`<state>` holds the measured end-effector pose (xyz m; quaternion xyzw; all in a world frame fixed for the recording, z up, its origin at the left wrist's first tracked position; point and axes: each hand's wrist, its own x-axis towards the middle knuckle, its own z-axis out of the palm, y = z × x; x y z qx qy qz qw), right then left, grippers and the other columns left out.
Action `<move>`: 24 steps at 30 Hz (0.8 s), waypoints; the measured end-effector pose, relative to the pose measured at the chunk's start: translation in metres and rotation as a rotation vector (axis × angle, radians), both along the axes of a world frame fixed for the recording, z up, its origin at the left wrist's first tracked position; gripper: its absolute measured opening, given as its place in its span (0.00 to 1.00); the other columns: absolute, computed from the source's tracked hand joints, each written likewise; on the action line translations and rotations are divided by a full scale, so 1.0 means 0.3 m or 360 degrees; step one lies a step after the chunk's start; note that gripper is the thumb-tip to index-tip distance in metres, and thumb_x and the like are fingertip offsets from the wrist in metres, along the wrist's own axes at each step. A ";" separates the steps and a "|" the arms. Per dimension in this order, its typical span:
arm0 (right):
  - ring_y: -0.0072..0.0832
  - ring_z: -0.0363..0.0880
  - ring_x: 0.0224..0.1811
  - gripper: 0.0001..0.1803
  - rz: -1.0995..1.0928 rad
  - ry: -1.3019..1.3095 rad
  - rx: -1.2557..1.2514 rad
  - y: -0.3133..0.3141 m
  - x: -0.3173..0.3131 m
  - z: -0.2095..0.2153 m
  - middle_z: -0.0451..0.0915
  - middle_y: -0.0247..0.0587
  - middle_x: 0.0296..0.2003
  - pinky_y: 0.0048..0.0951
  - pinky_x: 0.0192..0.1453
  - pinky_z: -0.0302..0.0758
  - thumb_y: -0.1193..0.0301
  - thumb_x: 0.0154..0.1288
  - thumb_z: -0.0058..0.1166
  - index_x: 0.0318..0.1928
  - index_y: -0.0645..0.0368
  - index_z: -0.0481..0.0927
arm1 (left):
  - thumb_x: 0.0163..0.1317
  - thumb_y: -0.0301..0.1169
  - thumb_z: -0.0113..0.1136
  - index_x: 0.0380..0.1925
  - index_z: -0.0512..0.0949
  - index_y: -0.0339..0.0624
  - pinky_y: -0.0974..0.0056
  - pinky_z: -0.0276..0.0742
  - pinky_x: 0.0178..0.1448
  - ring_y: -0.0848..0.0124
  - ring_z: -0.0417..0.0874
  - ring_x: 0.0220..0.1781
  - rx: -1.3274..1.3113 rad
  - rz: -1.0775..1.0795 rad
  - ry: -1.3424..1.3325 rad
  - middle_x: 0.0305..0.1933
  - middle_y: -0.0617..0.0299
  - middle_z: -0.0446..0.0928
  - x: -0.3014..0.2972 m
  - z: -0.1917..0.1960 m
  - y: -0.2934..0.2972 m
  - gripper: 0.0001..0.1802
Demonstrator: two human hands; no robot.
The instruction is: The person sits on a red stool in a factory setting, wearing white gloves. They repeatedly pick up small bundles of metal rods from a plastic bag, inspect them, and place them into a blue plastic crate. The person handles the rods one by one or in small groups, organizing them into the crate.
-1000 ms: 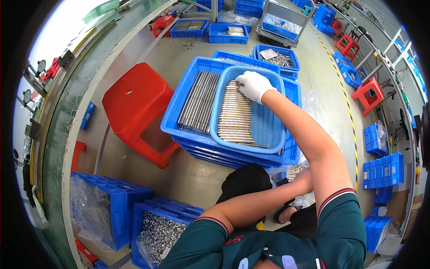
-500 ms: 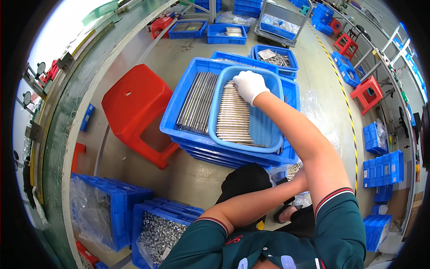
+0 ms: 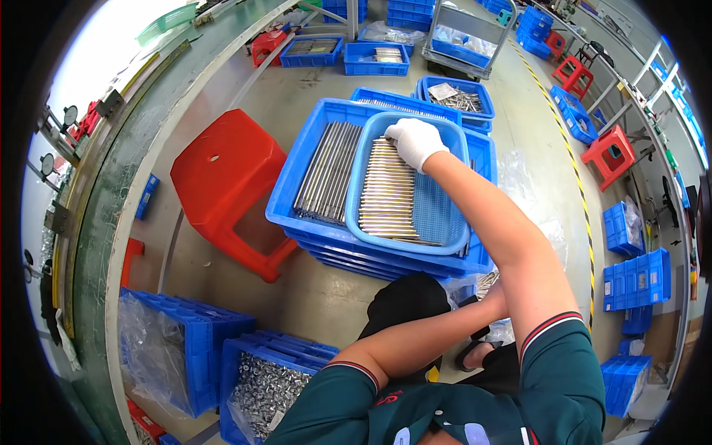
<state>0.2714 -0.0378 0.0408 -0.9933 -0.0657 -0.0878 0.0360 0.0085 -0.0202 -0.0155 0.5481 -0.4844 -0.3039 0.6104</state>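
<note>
While the gloved right hand (image 3: 415, 142) touches them, metal rods (image 3: 387, 191) lie lengthwise away.

- right hand (image 3: 417, 141): covered by a white knitted fabric glove, snug over the fingers, ending at the wrist.
- right forearm: bare from the glove's cuff up to the sleeve.
- left hand: hidden low beside the knee, so any glove there cannot be told.
- dark green short-sleeved shirt (image 3: 475, 404): each sleeve hem edged with narrow red and white stripes; small red marking on the chest.
- black trousers (image 3: 404, 300): seen over the bent knee.
- dark sandal (image 3: 475, 352) on one foot.
</note>
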 end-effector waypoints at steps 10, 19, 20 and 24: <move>0.43 0.80 0.44 0.11 0.0147 -0.0028 -0.0057 0.001 -0.009 0.019 0.81 0.47 0.37 0.40 0.48 0.76 0.73 0.57 0.48 0.39 0.53 0.82 | 0.56 0.41 0.59 0.45 0.77 0.42 0.54 0.67 0.58 0.55 0.73 0.57 -0.0077 0.0098 -0.0058 0.52 0.47 0.75 -0.008 -0.059 -0.040 0.19; 0.43 0.78 0.43 0.14 0.0190 -0.0789 0.0511 -0.302 -0.390 0.216 0.80 0.49 0.38 0.40 0.49 0.73 0.62 0.60 0.51 0.43 0.54 0.78 | 0.62 0.34 0.55 0.36 0.75 0.34 0.69 0.68 0.32 0.75 0.72 0.25 0.0519 0.0220 0.0506 0.23 0.62 0.75 0.083 0.053 0.051 0.12; 0.43 0.77 0.45 0.16 0.0105 -0.0856 0.0544 -0.354 -0.483 0.245 0.79 0.53 0.39 0.39 0.52 0.71 0.62 0.61 0.50 0.46 0.56 0.78 | 0.62 0.34 0.56 0.39 0.74 0.35 0.72 0.65 0.30 0.77 0.69 0.24 0.0435 0.0170 0.0700 0.23 0.64 0.73 0.086 0.057 0.047 0.13; 0.41 0.79 0.35 0.12 -0.0736 -0.0504 0.0256 -0.620 -0.803 0.103 0.80 0.49 0.32 0.40 0.41 0.74 0.65 0.59 0.49 0.39 0.57 0.79 | 0.64 0.33 0.55 0.38 0.72 0.34 0.72 0.65 0.30 0.78 0.68 0.24 0.0317 0.0118 0.1103 0.25 0.63 0.73 0.049 0.071 0.034 0.12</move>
